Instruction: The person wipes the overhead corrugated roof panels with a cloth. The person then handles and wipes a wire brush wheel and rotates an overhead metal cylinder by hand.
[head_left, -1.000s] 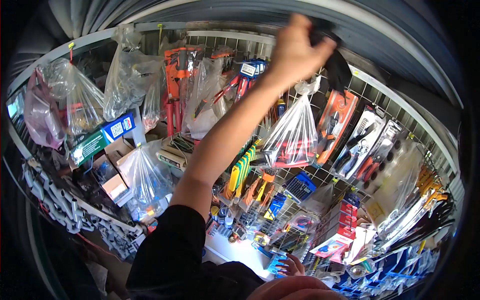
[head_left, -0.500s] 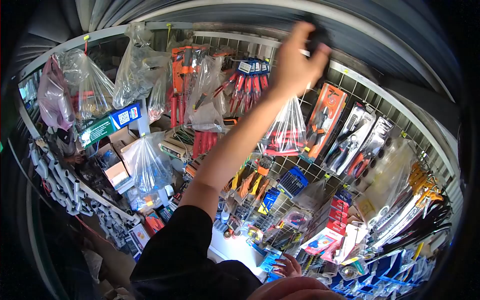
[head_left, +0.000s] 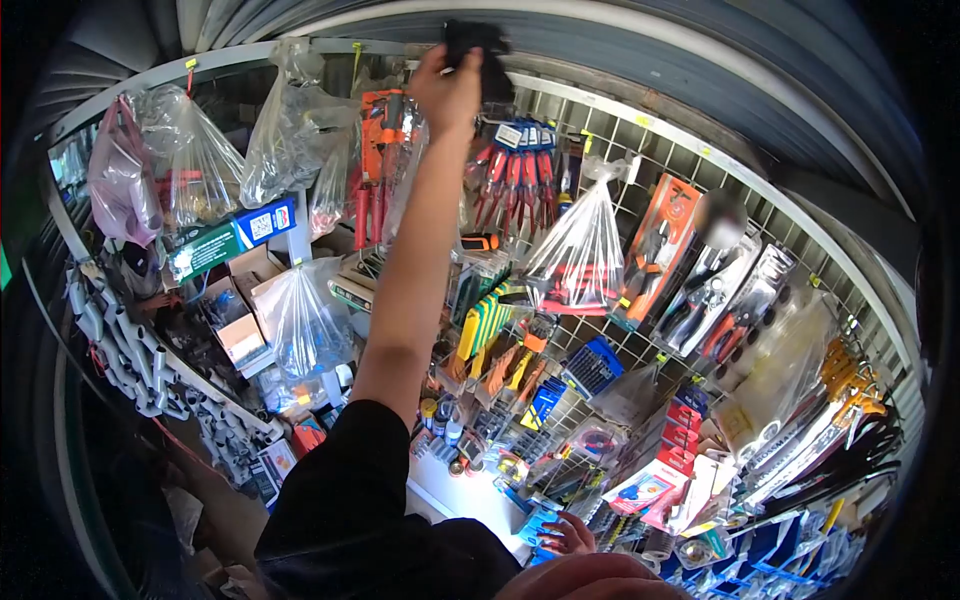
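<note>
High up at the top of the tool rack, my left hand (head_left: pixel 447 95) is closed on a dark, soft-looking black bundle (head_left: pixel 480 60), blurred so that its kind is unclear. Just below it hang several red-handled tools (head_left: pixel 515 180) on blue-and-white cards. A clear plastic bag with red items (head_left: pixel 580 255) hangs to the right of my raised forearm. Low in the view, my right hand (head_left: pixel 570 537) shows in part, its fingers loosely bent and apart beside blue packets (head_left: pixel 537 525). Nothing shows clearly in that hand.
The wire grid wall (head_left: pixel 690 165) carries carded pliers (head_left: pixel 705 290), an orange-backed tool pack (head_left: pixel 655 245) and handsaws (head_left: pixel 845 390). Plastic bags (head_left: pixel 190 150) hang at the left above grey pipe fittings (head_left: pixel 120 335). Red boxes (head_left: pixel 678 440) stand lower right. A metal rail (head_left: pixel 660 122) runs overhead.
My left hand has swept leftward along the top of the rack with the black bundle, uncovering the hanging plastic bag. My right hand stays low in nearly the same place.
</note>
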